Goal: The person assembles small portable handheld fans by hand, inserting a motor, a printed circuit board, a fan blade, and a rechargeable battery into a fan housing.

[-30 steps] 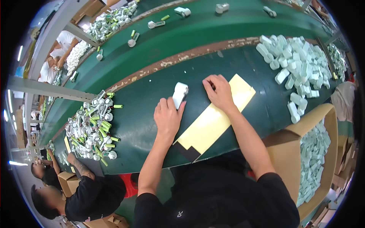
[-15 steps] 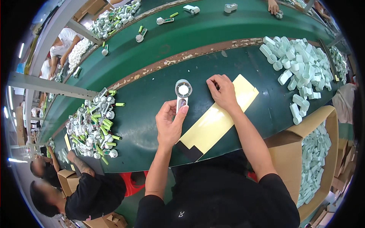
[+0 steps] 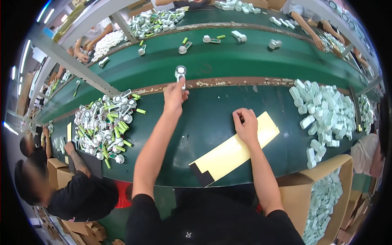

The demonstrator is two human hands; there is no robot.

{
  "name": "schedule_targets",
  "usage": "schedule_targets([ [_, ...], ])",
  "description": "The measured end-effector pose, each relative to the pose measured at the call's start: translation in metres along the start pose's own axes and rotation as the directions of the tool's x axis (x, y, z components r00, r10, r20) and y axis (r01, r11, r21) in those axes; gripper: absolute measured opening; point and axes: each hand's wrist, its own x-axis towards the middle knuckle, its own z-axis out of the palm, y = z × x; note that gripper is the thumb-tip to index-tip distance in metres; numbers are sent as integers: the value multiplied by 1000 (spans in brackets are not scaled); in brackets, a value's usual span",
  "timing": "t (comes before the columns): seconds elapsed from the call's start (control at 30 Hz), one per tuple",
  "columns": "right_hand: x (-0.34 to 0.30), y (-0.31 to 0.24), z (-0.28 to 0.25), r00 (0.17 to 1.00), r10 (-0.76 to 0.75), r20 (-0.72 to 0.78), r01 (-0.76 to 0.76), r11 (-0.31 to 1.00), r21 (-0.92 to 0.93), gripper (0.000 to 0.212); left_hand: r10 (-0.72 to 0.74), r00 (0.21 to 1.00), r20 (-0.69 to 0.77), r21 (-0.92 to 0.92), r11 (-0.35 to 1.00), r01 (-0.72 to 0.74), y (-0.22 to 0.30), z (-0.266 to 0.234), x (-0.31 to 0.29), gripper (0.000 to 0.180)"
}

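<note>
My left hand [image 3: 174, 98] is stretched out toward the far edge of the work table. Its fingers grip the handle of a small white and pale-green handheld fan [image 3: 180, 72], whose round head points away from me over the brown ledge. My right hand [image 3: 246, 125] rests over the yellow sheet [image 3: 228, 157], its fingers curled in and no object visible in them. The sheet lies slanted on the green table and has a black piece [image 3: 201, 175] at its near end.
To the left lies a heap of fan parts with green battery cells [image 3: 102, 126]; to the right, a pile of pale-green shells [image 3: 324, 110]. A cardboard box [image 3: 294, 204] of shells stands near right. Beyond the ledge, a green conveyor [image 3: 245, 61] carries several fans. Other people work around.
My left hand has moved forward and away with the fan, from above the table to the ledge. My right hand stays by the yellow sheet, and the view has tilted up.
</note>
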Motion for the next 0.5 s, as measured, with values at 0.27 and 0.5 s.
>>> schedule_targets([
  [0.27,1,-4,4,1000,28,1,-28,999,25,6,397,850,-346,765,644,11,16,-32,193,65],
  [0.5,7,-4,2,999,35,13,-35,999,15,6,492,803,-336,734,671,-104,23,10,234,70],
])
